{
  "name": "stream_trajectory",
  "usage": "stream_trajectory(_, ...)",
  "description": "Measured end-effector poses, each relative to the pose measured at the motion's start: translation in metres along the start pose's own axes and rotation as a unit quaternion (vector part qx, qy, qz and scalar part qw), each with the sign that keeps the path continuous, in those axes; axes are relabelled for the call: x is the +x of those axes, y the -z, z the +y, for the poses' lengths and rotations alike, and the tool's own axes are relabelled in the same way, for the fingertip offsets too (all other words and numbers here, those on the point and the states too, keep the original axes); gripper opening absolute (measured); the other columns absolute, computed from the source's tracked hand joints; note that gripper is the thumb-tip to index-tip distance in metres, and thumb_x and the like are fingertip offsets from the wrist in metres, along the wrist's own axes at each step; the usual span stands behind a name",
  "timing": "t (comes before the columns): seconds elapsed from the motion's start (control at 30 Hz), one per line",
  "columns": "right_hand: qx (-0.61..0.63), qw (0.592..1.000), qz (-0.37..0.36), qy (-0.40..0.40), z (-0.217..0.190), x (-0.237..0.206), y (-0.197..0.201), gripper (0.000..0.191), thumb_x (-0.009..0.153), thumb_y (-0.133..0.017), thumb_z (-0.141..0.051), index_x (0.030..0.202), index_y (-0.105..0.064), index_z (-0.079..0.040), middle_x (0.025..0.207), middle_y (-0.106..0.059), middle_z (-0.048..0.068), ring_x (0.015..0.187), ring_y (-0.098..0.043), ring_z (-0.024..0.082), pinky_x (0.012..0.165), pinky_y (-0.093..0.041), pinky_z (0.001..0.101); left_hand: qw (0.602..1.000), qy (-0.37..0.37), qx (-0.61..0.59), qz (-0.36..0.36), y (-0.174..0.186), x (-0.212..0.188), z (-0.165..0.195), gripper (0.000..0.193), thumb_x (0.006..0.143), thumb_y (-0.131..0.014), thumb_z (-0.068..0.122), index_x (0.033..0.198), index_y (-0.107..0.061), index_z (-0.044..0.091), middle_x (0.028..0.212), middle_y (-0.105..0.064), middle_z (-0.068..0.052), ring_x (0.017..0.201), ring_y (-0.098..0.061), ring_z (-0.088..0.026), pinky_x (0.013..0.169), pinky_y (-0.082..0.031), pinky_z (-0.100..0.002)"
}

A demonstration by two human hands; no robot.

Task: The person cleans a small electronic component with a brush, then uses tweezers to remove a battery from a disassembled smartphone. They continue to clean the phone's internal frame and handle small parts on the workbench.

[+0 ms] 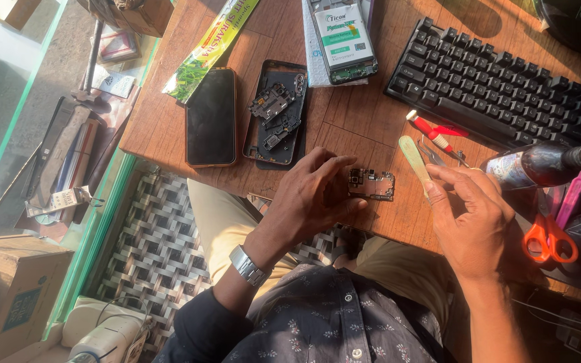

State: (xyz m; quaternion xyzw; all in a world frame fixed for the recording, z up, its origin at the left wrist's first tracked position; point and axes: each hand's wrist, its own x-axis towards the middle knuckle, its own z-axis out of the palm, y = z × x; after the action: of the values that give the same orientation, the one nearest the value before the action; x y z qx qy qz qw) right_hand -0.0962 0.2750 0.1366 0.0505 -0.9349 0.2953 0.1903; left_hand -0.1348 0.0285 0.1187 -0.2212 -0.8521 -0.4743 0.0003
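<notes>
The left hand [307,198] pinches a small circuit board [371,184] at the table edge [169,156], in the centre of the frame. The right hand [471,215] pinches a pale flat pry tool [415,160] beside it. The phone already seems taken apart: its open back frame [276,113] and screen [211,117] lie above the left hand. Reassembly is not yet done. The fingertips on the board are partly hidden. A keyboard [506,94] lies in the upper right.

light: you've got warm, hard sun raking over the wooden desk [364,121] | shadows: long dark ones beside your left hand [311,202] and below your right hand [472,222] | glare: bottle [539,165] neck glints | focus: sharp mid-frame, corners a bit soft and stretched
</notes>
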Motion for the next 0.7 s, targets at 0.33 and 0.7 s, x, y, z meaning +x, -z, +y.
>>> stream_trajectory(0.33,0.005,1.000,-0.007,0.016,-0.0017,0.0017,-0.0037,0.020,0.096,-0.078,-0.006,0.115,-0.076,-0.009,0.109,-0.073,0.007,0.102,-0.067,0.023,0.092,-0.054,0.0339,1.000,-0.009,0.016,0.001,-0.0004,0.0028,-0.0001,0.049,0.085,-0.082,0.033,0.124,-0.067,0.008,0.113,-0.063,-0.013,0.097,-0.067,-0.028,0.083,-0.057,-0.039)
stream_trajectory(0.7,-0.007,1.000,-0.023,0.014,-0.0023,-0.0001,-0.0067,0.019,0.094,-0.078,-0.009,0.114,-0.077,-0.010,0.109,-0.074,0.005,0.106,-0.067,0.022,0.093,-0.054,0.0337,1.000,-0.012,0.018,-0.002,0.0015,0.0041,0.0001,0.047,0.084,-0.081,0.028,0.124,-0.067,0.008,0.112,-0.063,-0.013,0.096,-0.067,-0.029,0.082,-0.057,-0.039)
